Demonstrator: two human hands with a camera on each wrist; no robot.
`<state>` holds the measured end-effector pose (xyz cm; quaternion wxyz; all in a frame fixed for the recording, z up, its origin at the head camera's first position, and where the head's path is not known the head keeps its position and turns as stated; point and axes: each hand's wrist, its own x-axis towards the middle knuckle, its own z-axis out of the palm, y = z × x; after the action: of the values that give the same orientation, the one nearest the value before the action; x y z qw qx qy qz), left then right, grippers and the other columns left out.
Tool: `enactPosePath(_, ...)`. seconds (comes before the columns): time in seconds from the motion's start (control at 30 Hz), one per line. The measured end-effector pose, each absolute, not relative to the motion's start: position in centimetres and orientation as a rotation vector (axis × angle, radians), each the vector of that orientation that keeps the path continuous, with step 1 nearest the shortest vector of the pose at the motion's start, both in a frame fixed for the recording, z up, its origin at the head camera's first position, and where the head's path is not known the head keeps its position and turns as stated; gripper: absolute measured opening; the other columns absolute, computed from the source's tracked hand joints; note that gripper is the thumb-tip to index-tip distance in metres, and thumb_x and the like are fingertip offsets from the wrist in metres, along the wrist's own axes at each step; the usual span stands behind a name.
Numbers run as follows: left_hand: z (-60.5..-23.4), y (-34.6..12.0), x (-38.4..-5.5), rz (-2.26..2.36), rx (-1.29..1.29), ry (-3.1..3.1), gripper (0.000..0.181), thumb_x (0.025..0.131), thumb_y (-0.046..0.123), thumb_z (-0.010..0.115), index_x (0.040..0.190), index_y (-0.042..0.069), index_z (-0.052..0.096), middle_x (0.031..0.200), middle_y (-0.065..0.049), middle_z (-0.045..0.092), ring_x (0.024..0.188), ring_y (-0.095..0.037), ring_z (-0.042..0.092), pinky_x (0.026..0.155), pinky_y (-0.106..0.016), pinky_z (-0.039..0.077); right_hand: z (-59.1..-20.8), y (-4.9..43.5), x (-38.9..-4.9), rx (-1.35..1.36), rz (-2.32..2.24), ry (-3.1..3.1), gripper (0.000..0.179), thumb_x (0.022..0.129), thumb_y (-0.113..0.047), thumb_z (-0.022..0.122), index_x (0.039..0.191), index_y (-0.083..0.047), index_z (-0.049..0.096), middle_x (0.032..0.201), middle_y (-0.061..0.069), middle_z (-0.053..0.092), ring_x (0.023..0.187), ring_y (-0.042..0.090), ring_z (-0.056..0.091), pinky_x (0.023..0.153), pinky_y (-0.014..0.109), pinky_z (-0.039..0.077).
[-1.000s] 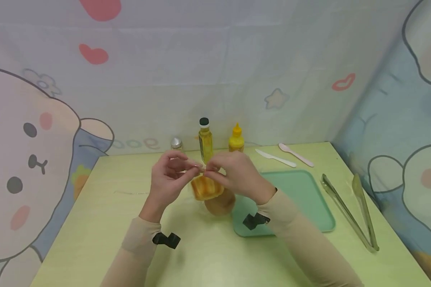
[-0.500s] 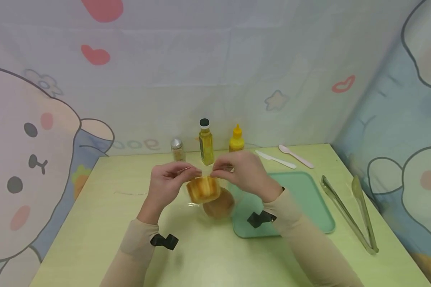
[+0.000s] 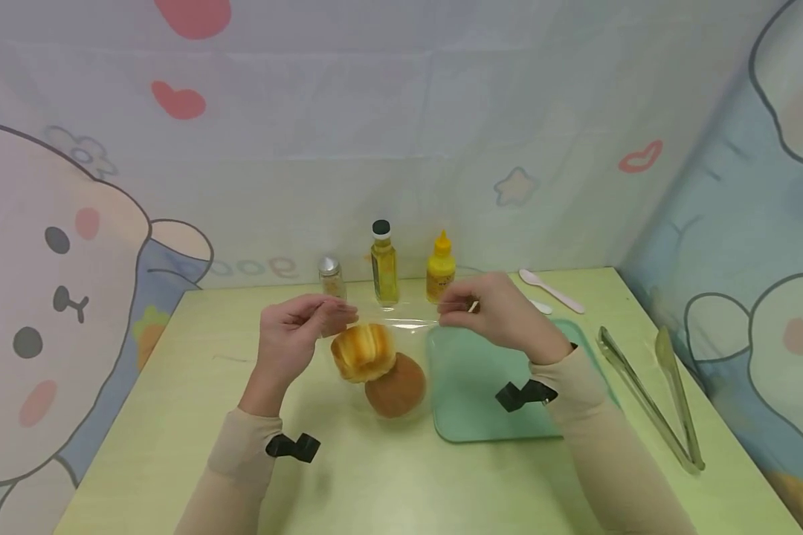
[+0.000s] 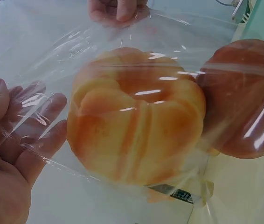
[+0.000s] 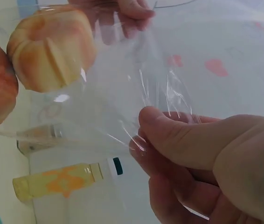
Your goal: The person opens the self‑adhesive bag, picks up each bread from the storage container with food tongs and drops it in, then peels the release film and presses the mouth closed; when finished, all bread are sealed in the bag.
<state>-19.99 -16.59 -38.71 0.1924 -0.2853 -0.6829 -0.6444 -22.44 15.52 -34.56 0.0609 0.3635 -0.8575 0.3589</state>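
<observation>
A clear plastic bag (image 3: 410,322) stretches between my two hands, its top edge pulled nearly straight. My left hand (image 3: 293,334) holds the left corner between thumb and fairly straight fingers, which show through the film in the left wrist view. At the other corner, my right hand (image 3: 491,310) pinches the film (image 5: 108,100) between thumb and curled fingers. Inside the bag sit two buns: a golden, ridged bun (image 4: 136,123) and a smooth brown bun (image 4: 244,100) touching it. From the head view, the golden bun lies upper left of the brown one.
A green tray (image 3: 482,423) lies under and right of my right hand. Behind stand a spice shaker (image 3: 331,279), an oil bottle (image 3: 386,271) and a yellow squeeze bottle (image 3: 440,271). A pink spoon (image 3: 552,291), a partly hidden white knife (image 3: 542,307) and metal tongs (image 3: 652,401) lie right.
My hands have drawn apart, the right one moving right and the left one slightly left. The bag's top edge has been pulled wide between them, and both buns have shifted left.
</observation>
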Motion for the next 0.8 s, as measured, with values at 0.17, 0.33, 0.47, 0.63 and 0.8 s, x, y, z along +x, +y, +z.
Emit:
enactPosePath(0.17, -38.5, -17.0, -19.9, -1.797, -0.83, -1.9, 0.016, 0.102, -0.01, 0.059, 0.105, -0.013, 0.074, 0.1, -0.016, 0.08, 0.089, -0.018, 0.08, 0.075, -0.033, 0.065, -34.8, 16.4, -22.6, 1.066, 1.178, -2.548, 0.009, 0.091, -0.01, 0.084, 0.095, -0.016, 0.081, 0.087, -0.008, 0.075, 0.075, 0.01, 0.067, 0.066, 0.029, 0.058)
enactPosePath(0.33, -38.7, -17.2, -19.9, -1.795, -0.868, -1.862, 0.02, 0.105, -0.004, 0.056, 0.109, -0.016, 0.071, 0.102, -0.004, 0.081, 0.088, -0.017, 0.08, 0.073, -0.029, 0.064, -35.6, 16.5, -22.9, 1.039, 1.433, -2.459, 0.003, 0.096, -0.006, 0.077, 0.099, -0.006, 0.078, 0.091, 0.004, 0.076, 0.076, 0.017, 0.068, 0.068, 0.026, 0.057)
enactPosePath(0.47, -38.9, -17.3, -19.9, -1.826, -0.841, -1.896, 0.032, 0.107, 0.015, 0.054, 0.114, -0.012, 0.07, 0.102, 0.003, 0.081, 0.088, -0.014, 0.08, 0.069, -0.025, 0.062, -36.5, 16.1, -23.1, 1.139, 1.713, -2.36, 0.01, 0.106, -0.002, 0.059, 0.103, 0.005, 0.065, 0.105, 0.019, 0.075, 0.092, 0.015, 0.074, 0.081, 0.027, 0.059)
enactPosePath(0.63, -39.4, -17.5, -20.1, -1.886, -0.827, -1.935, 0.05, 0.106, 0.033, 0.048, 0.118, -0.012, 0.067, 0.101, -0.005, 0.082, 0.086, -0.019, 0.08, 0.062, -0.028, 0.063, -38.1, 15.2, -23.4, 1.27, 2.006, -2.269, 0.025, 0.116, -0.018, 0.037, 0.11, 0.004, 0.047, 0.122, 0.028, 0.072, 0.112, 0.029, 0.075, 0.088, 0.039, 0.062)
enactPosePath(0.8, -39.9, -17.5, -20.6, -2.0, -0.702, -1.972, 0.05, 0.112, 0.03, 0.044, 0.12, -0.016, 0.061, 0.09, -0.016, 0.08, 0.07, -0.021, 0.079, 0.053, -0.036, 0.061, -39.8, 14.0, -23.9, 1.155, 2.269, -2.205, 0.02, 0.118, -0.022, 0.033, 0.118, -0.006, 0.044, 0.112, 0.029, 0.075, 0.097, 0.05, 0.075, 0.071, 0.053, 0.064)
